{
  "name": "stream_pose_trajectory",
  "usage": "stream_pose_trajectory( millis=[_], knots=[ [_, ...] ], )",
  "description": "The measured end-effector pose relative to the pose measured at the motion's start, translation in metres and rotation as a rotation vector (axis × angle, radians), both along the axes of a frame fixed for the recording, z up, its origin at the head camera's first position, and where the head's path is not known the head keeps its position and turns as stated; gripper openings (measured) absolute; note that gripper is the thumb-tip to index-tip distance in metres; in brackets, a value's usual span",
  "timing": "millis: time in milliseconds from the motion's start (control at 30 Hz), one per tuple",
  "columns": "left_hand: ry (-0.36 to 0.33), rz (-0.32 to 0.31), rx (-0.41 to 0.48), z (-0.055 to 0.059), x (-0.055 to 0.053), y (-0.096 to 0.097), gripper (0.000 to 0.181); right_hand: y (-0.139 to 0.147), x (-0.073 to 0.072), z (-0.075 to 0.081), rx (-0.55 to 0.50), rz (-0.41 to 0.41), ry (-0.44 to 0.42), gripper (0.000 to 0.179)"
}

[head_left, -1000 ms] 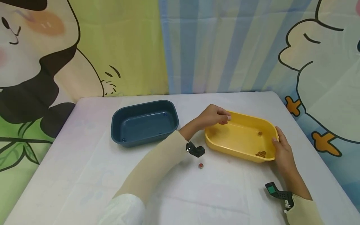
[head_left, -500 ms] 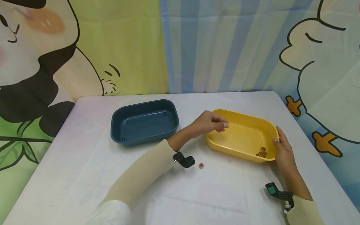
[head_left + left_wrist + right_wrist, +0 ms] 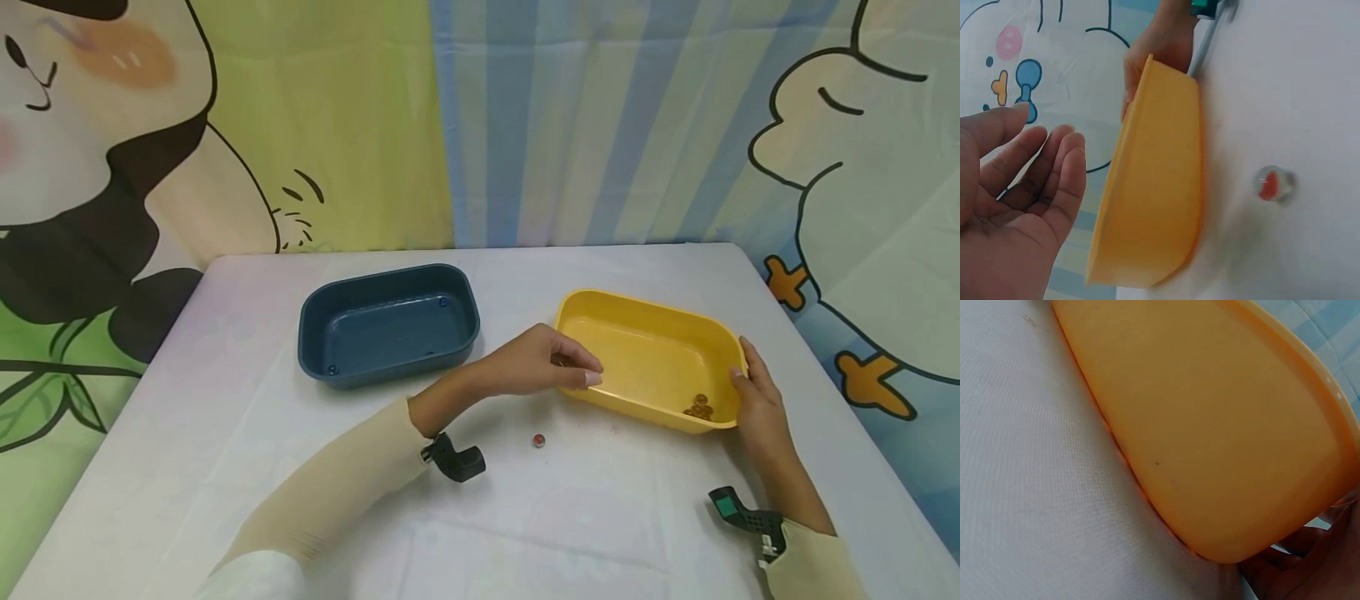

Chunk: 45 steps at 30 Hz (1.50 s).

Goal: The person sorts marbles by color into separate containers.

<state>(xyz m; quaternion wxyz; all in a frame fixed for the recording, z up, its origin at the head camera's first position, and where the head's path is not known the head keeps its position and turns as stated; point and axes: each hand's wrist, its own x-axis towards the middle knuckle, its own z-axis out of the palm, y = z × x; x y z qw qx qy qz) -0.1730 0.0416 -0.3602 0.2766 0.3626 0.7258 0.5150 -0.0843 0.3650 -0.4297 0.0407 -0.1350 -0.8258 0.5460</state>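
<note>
My right hand (image 3: 760,397) grips the right end of a yellow plastic tub (image 3: 637,333), thumb over the rim. Several amber-looking marbles (image 3: 699,408) are gathered in the tub's near right corner. By the near left rim hovers my left hand (image 3: 543,362), its fingers loosely bent. The left wrist view shows the thumb apart from the fingers (image 3: 1063,169) and nothing between them. A clear glass marble (image 3: 1269,183) with a red core lies on the white cloth in front of the tub; the head view shows this marble (image 3: 538,441) too.
To the left stands a dark blue tub (image 3: 390,325) with a few small dark blue marbles (image 3: 444,302) in it. A white cloth (image 3: 525,533) covers the table. Behind it hangs a cartoon-printed curtain (image 3: 360,125).
My left hand has drawn back from over the yellow tub toward its near left rim. One marble that lay apart in the tub has joined the others. My right hand keeps its grip.
</note>
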Motion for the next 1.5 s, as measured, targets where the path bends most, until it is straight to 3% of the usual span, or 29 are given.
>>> stream_pose_trajectory(
  millis=[133, 267, 600, 767, 1033, 1167, 1500],
  knots=[
    [0.036, -0.041, -0.003, -0.01, 0.01, -0.007, 0.021, -0.001, 0.0, 0.001, 0.005, -0.007, -0.003, 0.054],
    [0.025, -0.07, -0.004, -0.019, 0.016, -0.015, 0.021, -0.003, 0.0, 0.001, -0.001, -0.013, -0.011, 0.054],
    [-0.046, -0.021, 0.001, -0.036, 0.021, -0.03, 0.017, -0.002, 0.0, 0.003, 0.002, -0.015, -0.012, 0.054],
    [-0.074, -0.04, -0.001, -0.048, 0.026, -0.035, 0.02, -0.002, 0.0, 0.002, -0.008, -0.01, -0.009, 0.054],
    [0.029, -0.022, -0.042, -0.065, 0.035, -0.038, 0.021, -0.004, -0.001, 0.002, -0.006, -0.023, -0.011, 0.054],
    [0.093, -0.046, -0.053, -0.071, 0.039, -0.039, 0.023, -0.004, -0.001, 0.002, -0.005, -0.017, -0.015, 0.054],
    [0.235, -0.086, -0.077, -0.078, 0.042, -0.041, 0.024, -0.002, -0.001, 0.0, -0.005, -0.011, 0.007, 0.054]
  ],
)
